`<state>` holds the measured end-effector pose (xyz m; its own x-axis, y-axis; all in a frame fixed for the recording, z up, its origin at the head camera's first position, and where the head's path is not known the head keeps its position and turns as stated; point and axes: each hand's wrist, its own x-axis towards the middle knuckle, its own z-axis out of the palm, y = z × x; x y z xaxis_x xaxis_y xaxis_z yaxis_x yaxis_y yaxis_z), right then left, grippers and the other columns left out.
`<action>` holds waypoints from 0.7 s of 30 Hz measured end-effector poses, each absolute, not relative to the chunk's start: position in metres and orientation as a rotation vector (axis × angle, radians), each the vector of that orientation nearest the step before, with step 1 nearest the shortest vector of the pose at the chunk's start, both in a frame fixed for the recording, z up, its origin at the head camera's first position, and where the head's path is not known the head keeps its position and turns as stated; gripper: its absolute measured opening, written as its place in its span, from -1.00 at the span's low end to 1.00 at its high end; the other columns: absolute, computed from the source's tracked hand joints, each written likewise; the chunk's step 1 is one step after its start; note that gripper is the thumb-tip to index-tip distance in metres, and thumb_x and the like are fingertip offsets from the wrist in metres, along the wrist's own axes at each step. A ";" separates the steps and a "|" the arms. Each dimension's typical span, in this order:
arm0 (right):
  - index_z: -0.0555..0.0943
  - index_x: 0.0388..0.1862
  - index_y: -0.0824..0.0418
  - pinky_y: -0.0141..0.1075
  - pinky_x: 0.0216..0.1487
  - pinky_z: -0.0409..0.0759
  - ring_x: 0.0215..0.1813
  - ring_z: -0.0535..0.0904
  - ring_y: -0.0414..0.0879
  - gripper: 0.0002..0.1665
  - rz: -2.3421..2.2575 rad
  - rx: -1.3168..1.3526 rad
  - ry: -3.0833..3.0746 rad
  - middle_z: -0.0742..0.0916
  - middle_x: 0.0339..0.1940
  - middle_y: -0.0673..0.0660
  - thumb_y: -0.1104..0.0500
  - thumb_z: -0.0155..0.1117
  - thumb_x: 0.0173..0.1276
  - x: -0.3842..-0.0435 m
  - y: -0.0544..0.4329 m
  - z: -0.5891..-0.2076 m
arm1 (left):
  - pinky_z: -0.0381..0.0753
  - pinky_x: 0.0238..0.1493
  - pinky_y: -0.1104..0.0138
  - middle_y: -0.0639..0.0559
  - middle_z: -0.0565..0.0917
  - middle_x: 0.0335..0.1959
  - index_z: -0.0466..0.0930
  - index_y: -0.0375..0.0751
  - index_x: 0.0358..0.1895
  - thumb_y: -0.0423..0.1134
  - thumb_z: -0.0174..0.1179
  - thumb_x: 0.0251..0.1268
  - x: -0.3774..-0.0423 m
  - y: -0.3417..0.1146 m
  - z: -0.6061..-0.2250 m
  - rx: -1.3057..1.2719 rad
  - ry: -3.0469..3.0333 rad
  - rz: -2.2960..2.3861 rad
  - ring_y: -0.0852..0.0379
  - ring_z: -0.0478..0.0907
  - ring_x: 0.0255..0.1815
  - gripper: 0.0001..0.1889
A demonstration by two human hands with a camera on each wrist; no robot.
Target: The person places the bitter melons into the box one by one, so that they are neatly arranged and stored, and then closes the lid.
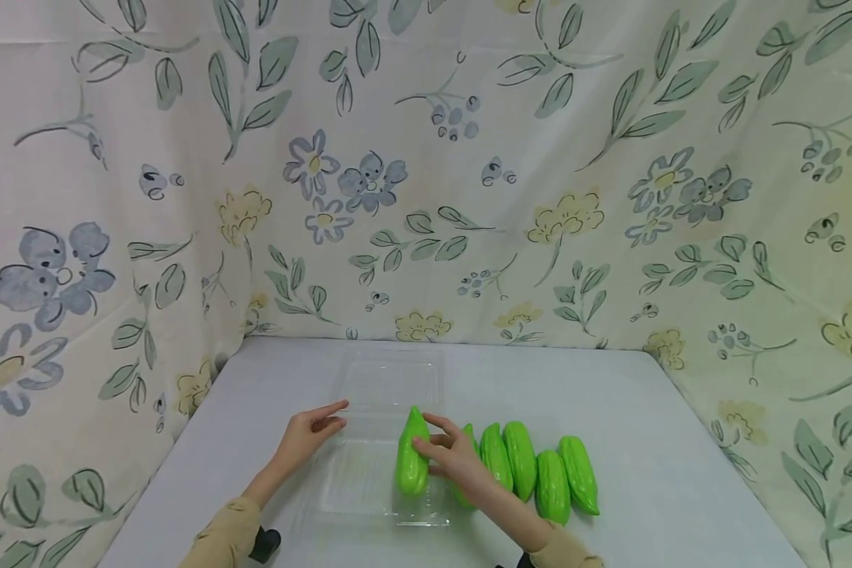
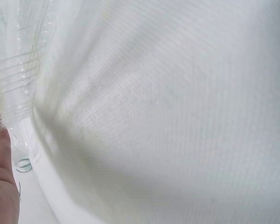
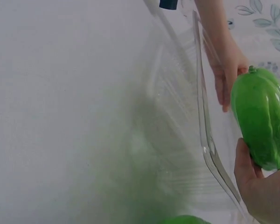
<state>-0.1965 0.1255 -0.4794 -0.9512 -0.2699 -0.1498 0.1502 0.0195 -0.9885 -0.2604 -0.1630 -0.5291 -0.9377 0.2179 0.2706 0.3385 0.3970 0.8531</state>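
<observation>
Head view: my right grip (image 1: 460, 459) pinches one green vegetable (image 1: 412, 459) between thumb and fingers, on their left side, above the right part of the clear plastic container (image 1: 351, 481). Its long axis runs roughly along the container's long side, pointed end away from me. My left grip (image 1: 314, 430), fingers extended and parted, is at the container's left edge, farther from the vegetable; the other green vegetables (image 1: 520, 459) lie on the surface (image 1: 681, 426) to the right. Left wrist view: my left fingertips show by the clear plastic; I cannot tell whether they touch it. Right wrist view: the held vegetable is between my two grips, thumb against its side, the container's rim beside it.
</observation>
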 end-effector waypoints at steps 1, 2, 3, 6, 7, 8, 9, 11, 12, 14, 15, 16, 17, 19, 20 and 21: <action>0.22 0.43 0.23 -0.14 -0.06 0.66 -0.13 0.60 -0.16 -0.18 -2.006 -0.122 2.008 0.59 0.04 0.29 0.01 0.31 0.29 -0.196 0.124 -0.480 | 0.57 -0.14 0.59 -0.17 0.63 0.11 0.53 -0.28 0.18 -0.24 0.23 0.26 -0.260 -0.163 -0.529 -0.507 -2.525 -1.587 0.10 0.68 -0.04 -0.57; 0.23 0.42 0.23 -0.14 -0.07 0.67 -0.13 0.60 -0.15 -0.18 -2.002 -0.118 2.014 0.59 0.04 0.29 0.01 0.32 0.28 -0.196 0.122 -0.481 | 0.58 -0.14 0.58 -0.18 0.63 0.11 0.53 -0.28 0.19 -0.24 0.23 0.26 -0.260 -0.163 -0.529 -0.510 -2.525 -1.587 0.11 0.68 -0.04 -0.57; 0.24 0.42 0.23 -0.14 -0.07 0.67 -0.13 0.61 -0.15 -0.18 -2.000 -0.116 2.017 0.59 0.04 0.30 0.01 0.33 0.28 -0.196 0.120 -0.481 | 0.58 -0.15 0.58 -0.18 0.63 0.11 0.53 -0.28 0.19 -0.24 0.23 0.26 -0.260 -0.163 -0.529 -0.512 -2.523 -1.586 0.12 0.68 -0.04 -0.57; 0.26 0.41 0.22 -0.13 -0.08 0.67 -0.13 0.62 -0.14 -0.19 -1.992 -0.111 2.023 0.59 0.04 0.30 0.01 0.34 0.26 -0.194 0.115 -0.482 | 0.59 -0.15 0.56 -0.18 0.64 0.09 0.54 -0.27 0.18 -0.24 0.24 0.25 -0.259 -0.163 -0.529 -0.511 -2.506 -1.589 0.11 0.68 -0.05 -0.58; 0.26 0.41 0.22 -0.14 -0.08 0.67 -0.13 0.62 -0.14 -0.19 -1.989 -0.110 2.028 0.60 0.04 0.30 0.01 0.34 0.26 -0.194 0.113 -0.482 | 0.60 -0.16 0.56 -0.17 0.64 0.09 0.55 -0.26 0.17 -0.25 0.25 0.24 -0.259 -0.164 -0.528 -0.512 -2.501 -1.587 0.10 0.68 -0.05 -0.58; 0.26 0.40 0.22 -0.14 -0.08 0.68 -0.13 0.62 -0.14 -0.20 -1.986 -0.112 2.031 0.60 0.04 0.30 0.02 0.34 0.26 -0.194 0.112 -0.482 | 0.60 -0.15 0.56 -0.16 0.64 0.09 0.55 -0.26 0.17 -0.24 0.25 0.24 -0.259 -0.164 -0.528 -0.516 -2.500 -1.581 0.10 0.68 -0.05 -0.58; 0.27 0.40 0.23 -0.14 -0.08 0.68 -0.13 0.62 -0.13 -0.20 -1.988 -0.116 2.031 0.60 0.04 0.30 0.03 0.34 0.27 -0.194 0.110 -0.482 | 0.60 -0.15 0.56 -0.16 0.64 0.10 0.55 -0.27 0.17 -0.24 0.25 0.24 -0.259 -0.164 -0.529 -0.521 -2.496 -1.577 0.09 0.68 -0.05 -0.58; 0.27 0.40 0.24 -0.14 -0.10 0.68 -0.13 0.62 -0.14 -0.22 -1.979 -0.121 2.040 0.60 0.02 0.30 0.05 0.33 0.28 -0.193 0.107 -0.483 | 0.60 -0.15 0.56 -0.17 0.63 0.10 0.54 -0.28 0.17 -0.23 0.24 0.25 -0.260 -0.164 -0.530 -0.533 -2.496 -1.571 0.07 0.68 -0.04 -0.58; 0.27 0.40 0.25 -0.14 -0.11 0.68 -0.14 0.62 -0.14 -0.23 -1.977 -0.126 2.046 0.61 0.02 0.30 0.06 0.32 0.29 -0.193 0.105 -0.484 | 0.60 -0.15 0.56 -0.17 0.63 0.11 0.54 -0.29 0.17 -0.22 0.24 0.26 -0.260 -0.165 -0.531 -0.539 -2.499 -1.567 0.06 0.68 -0.04 -0.57; 0.27 0.39 0.26 -0.14 -0.13 0.69 -0.16 0.62 -0.14 -0.25 -1.969 -0.137 2.054 0.61 0.00 0.30 0.08 0.31 0.30 -0.193 0.101 -0.486 | 0.59 -0.14 0.57 -0.17 0.63 0.11 0.54 -0.28 0.17 -0.21 0.23 0.26 -0.260 -0.165 -0.533 -0.536 -2.501 -1.565 0.06 0.68 -0.03 -0.57; 0.28 0.39 0.26 -0.14 -0.14 0.69 -0.17 0.61 -0.14 -0.25 -1.966 -0.140 2.058 0.61 -0.01 0.30 0.08 0.31 0.30 -0.194 0.099 -0.487 | 0.59 -0.14 0.58 -0.16 0.63 0.11 0.54 -0.28 0.17 -0.21 0.23 0.26 -0.260 -0.165 -0.533 -0.534 -2.503 -1.563 0.05 0.68 -0.03 -0.57; 0.28 0.39 0.26 -0.14 -0.14 0.69 -0.18 0.61 -0.15 -0.26 -1.962 -0.140 2.061 0.61 -0.02 0.29 0.08 0.31 0.30 -0.194 0.097 -0.488 | 0.58 -0.14 0.58 -0.16 0.63 0.11 0.55 -0.27 0.17 -0.20 0.24 0.26 -0.260 -0.164 -0.533 -0.529 -2.506 -1.563 0.05 0.68 -0.03 -0.57; 0.28 0.38 0.26 -0.15 -0.16 0.70 -0.19 0.61 -0.15 -0.26 -1.966 -0.143 2.058 0.61 -0.03 0.29 0.09 0.31 0.30 -0.195 0.095 -0.490 | 0.58 -0.14 0.58 -0.15 0.63 0.10 0.55 -0.26 0.17 -0.20 0.24 0.26 -0.260 -0.164 -0.533 -0.520 -2.509 -1.563 0.04 0.67 -0.03 -0.57; 0.29 0.37 0.25 -0.16 -0.17 0.70 -0.21 0.60 -0.15 -0.27 -1.975 -0.136 2.050 0.60 -0.06 0.28 0.10 0.33 0.28 -0.198 0.090 -0.493 | 0.58 -0.13 0.59 -0.13 0.64 0.10 0.55 -0.24 0.17 -0.20 0.24 0.25 -0.260 -0.163 -0.531 -0.503 -2.517 -1.558 0.03 0.67 -0.02 -0.58; 0.30 0.36 0.26 -0.17 -0.18 0.70 -0.22 0.60 -0.15 -0.27 -1.978 -0.130 2.052 0.60 -0.07 0.27 0.11 0.33 0.27 -0.199 0.088 -0.495 | 0.59 -0.12 0.57 -0.13 0.63 0.11 0.55 -0.24 0.17 -0.20 0.24 0.25 -0.259 -0.163 -0.530 -0.500 -2.521 -1.555 0.02 0.67 -0.02 -0.57; 0.31 0.36 0.26 -0.17 -0.19 0.70 -0.23 0.60 -0.15 -0.27 -1.986 -0.125 2.048 0.60 -0.09 0.27 0.12 0.34 0.27 -0.200 0.085 -0.496 | 0.58 -0.12 0.57 -0.14 0.63 0.11 0.55 -0.24 0.17 -0.19 0.24 0.25 -0.259 -0.163 -0.529 -0.500 -2.525 -1.553 0.01 0.67 -0.01 -0.57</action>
